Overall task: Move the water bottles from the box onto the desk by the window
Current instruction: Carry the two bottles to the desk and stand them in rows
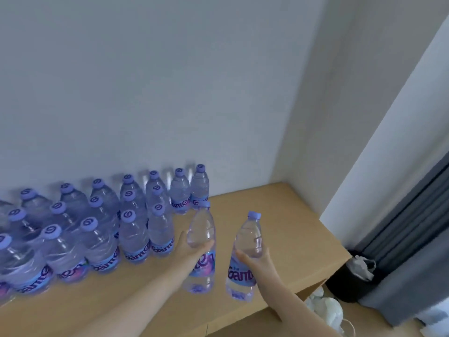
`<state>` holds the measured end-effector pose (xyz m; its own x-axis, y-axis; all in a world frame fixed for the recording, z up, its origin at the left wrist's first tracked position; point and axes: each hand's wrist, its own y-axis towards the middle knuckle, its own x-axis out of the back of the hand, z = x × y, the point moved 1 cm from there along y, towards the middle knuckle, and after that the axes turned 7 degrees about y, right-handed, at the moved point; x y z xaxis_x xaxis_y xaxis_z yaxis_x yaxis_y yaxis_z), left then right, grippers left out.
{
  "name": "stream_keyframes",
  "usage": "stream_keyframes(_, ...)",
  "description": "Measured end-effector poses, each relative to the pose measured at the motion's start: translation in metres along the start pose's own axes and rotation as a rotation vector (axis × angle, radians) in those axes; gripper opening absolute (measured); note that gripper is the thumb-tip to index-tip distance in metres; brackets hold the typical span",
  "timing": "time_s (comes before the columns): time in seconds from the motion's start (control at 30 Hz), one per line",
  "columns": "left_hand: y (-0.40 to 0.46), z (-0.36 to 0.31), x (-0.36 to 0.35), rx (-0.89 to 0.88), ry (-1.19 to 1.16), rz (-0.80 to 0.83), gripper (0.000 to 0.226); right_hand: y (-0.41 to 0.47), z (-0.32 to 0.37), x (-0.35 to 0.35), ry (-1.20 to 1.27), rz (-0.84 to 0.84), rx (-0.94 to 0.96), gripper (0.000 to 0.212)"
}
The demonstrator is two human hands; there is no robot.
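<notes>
Your left hand [192,249] grips a bottle [201,246] at mid-body, upright over the desk [279,215]. Right hand [255,260] grips a 2nd bottle [245,256], tilted slightly, just right of the 1st. Stocked bottle rows [97,227] sit left of both hands, by the wall.

White wall [145,81] behind, meeting a side wall at the corner. Grey curtain [413,239] hangs at right. Black bin [349,280] on the floor below it, crumpled white paper [362,266] inside. White bag-like clutter [325,307] just beside.
</notes>
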<state>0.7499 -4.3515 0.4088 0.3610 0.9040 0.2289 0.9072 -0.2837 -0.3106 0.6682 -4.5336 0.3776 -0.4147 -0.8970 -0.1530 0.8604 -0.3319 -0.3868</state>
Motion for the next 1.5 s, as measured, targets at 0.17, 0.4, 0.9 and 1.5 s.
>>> stream_keyframes(0.17,0.040,0.002,0.005,0.033,-0.096,-0.025,0.050,0.053,0.018,-0.017,-0.099,0.214,0.015,0.082)
stream_keyframes(0.4,0.079,0.021,0.010,0.055,-0.093,-0.045,0.075,0.104,0.043,-0.035,-0.372,0.230,0.019,0.078)
stream_keyframes(0.9,0.103,0.007,-0.015,-0.002,-0.063,-0.375,0.070,0.166,0.051,-0.044,-0.410,0.293,0.153,0.045)
stream_keyframes(1.5,0.149,0.027,-0.032,0.237,-0.050,-0.638,0.027,0.204,0.049,-0.057,-0.530,0.402,0.277,0.056)
